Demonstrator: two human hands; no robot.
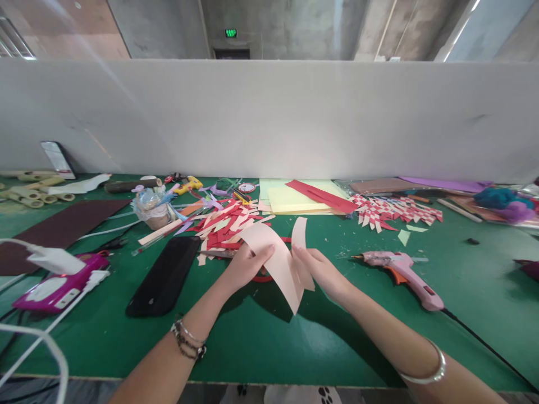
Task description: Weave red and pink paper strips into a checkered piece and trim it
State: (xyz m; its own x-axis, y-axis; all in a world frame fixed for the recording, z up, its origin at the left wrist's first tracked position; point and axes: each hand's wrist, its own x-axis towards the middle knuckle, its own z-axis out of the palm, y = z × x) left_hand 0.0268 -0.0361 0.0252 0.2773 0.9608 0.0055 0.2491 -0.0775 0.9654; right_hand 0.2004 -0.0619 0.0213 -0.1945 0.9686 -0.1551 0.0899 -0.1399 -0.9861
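Observation:
My left hand (248, 266) grips a curved sheet of pale pink paper (280, 264) by its left side, thumb on top. To the right, my right hand (322, 272) is closed on a narrower pale pink paper strip (300, 231) that stands up from its fingertips. The lower part of the strip lies close against the sheet's right edge; whether the two are joined I cannot tell. Behind and partly under the sheet are red-handled scissors (263, 277), mostly hidden. A pile of red and pink paper strips (227, 224) spreads just beyond my left hand.
A black phone (163, 278) and a magenta power strip (63, 283) with white cables lie at the left. The pink glue gun (404, 272) rests at the right, its cord running to the front edge. Yellow sheets (295, 199) and red-white woven pieces (391, 210) lie at the back.

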